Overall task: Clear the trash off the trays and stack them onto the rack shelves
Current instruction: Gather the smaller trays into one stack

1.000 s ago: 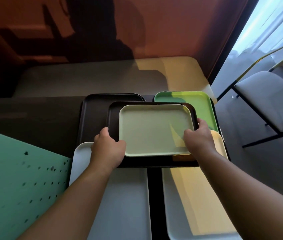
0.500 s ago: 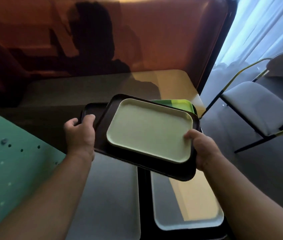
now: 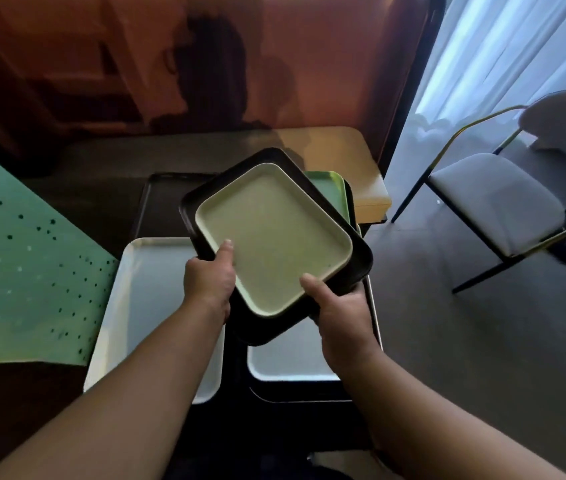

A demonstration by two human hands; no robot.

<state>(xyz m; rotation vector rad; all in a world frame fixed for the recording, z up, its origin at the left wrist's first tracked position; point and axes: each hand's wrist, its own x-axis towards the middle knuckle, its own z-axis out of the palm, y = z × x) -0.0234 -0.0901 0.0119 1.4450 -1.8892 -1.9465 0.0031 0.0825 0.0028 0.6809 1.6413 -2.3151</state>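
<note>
A pale green tray (image 3: 271, 237) lies inside a larger black tray (image 3: 357, 258), and both are held up in the air, turned at an angle. My left hand (image 3: 210, 278) grips their near-left edge, thumb on the pale tray. My right hand (image 3: 338, 313) holds the near-right corner, thumb on the pale tray's rim. Below them on the table lie a white tray (image 3: 150, 292) at the left, another white tray (image 3: 288, 365) at the right, a black tray (image 3: 163, 202) behind, and a bright green tray (image 3: 326, 183) partly hidden. No trash is visible on the trays.
A green perforated panel (image 3: 22, 265) stands at the left. A grey padded chair (image 3: 496, 199) with a gold frame stands on the floor to the right, in front of white curtains. A beige bench (image 3: 350, 157) and a reddish wall lie beyond the table.
The stacked pale green and black trays have been lifted off the table and rotated clockwise. My left hand shifted from the far-left edge to the near edge.
</note>
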